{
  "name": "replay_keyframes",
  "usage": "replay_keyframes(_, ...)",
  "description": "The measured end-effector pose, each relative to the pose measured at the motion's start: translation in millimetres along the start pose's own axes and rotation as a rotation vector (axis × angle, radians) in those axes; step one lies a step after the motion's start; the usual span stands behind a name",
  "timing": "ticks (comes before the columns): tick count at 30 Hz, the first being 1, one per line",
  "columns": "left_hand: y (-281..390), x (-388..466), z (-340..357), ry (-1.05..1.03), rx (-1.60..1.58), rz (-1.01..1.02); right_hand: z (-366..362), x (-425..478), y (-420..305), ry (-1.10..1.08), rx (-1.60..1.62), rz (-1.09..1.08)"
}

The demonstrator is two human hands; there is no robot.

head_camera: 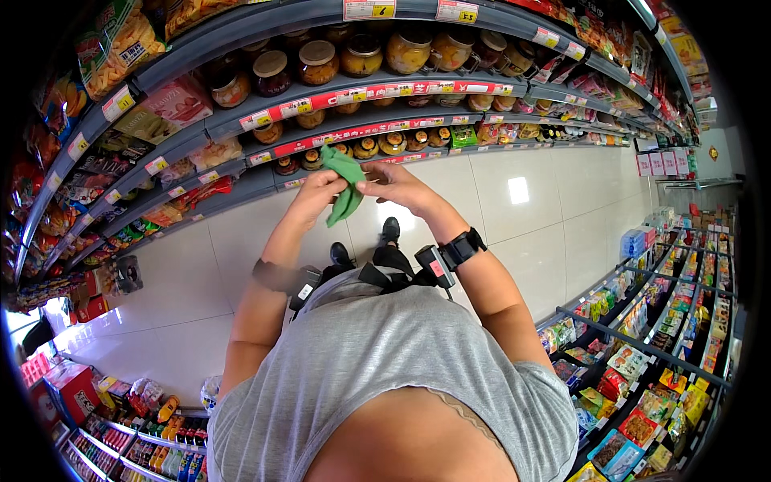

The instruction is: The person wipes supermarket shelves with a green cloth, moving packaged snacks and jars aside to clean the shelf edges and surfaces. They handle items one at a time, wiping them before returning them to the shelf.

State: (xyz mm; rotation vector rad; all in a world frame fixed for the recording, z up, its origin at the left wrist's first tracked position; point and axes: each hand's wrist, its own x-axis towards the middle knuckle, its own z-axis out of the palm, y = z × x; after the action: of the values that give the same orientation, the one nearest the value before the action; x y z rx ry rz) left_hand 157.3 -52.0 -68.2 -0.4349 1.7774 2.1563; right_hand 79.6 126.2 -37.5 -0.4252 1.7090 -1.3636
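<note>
A crumpled green cloth (346, 184) hangs between my two hands, in front of the lowest shelf with jars. My left hand (314, 196) pinches its left side between thumb and fingers. At the cloth's right edge is my right hand (397, 185), thumb and fingertips against the fabric; some of its fingers are hidden behind the cloth. Both wrists wear dark straps, each with a small box. Glass jars of preserved fruit (409, 51) stand in a row on the shelf beyond my hands, and smaller dark-lidded jars (366, 147) sit lower down.
Shelving with price tags curves across the front; bagged snacks (117, 48) fill its left end. On my right runs a rack of packaged food (638, 373). Drink bottles (168, 410) stand on shelves at the lower left. Pale floor tiles (512, 223) lie underfoot.
</note>
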Motion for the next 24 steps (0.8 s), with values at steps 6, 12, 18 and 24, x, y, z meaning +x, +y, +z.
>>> replay_keyframes(6, -0.9, 3.3, -1.1, -0.06, -0.064, 0.066, 0.2, 13.0, 10.7, -0.031, 0.053, 0.007)
replay_keyframes(12, 5.7, -2.5, -6.1, -0.037, -0.138, 0.024, 7.6, 6.8, -3.4, -0.077, 0.075, -0.061)
replay_keyframes(18, 12.8, -5.9, -7.9, -0.037, -0.139, 0.034, 8.7, 19.1, 10.2, -0.001, -0.036, -0.119)
replay_keyframes(24, 11.1, -8.2, -21.7, -0.046, -0.388, 0.1, -4.2, 22.5, 10.0, 0.067, 0.297, -0.006)
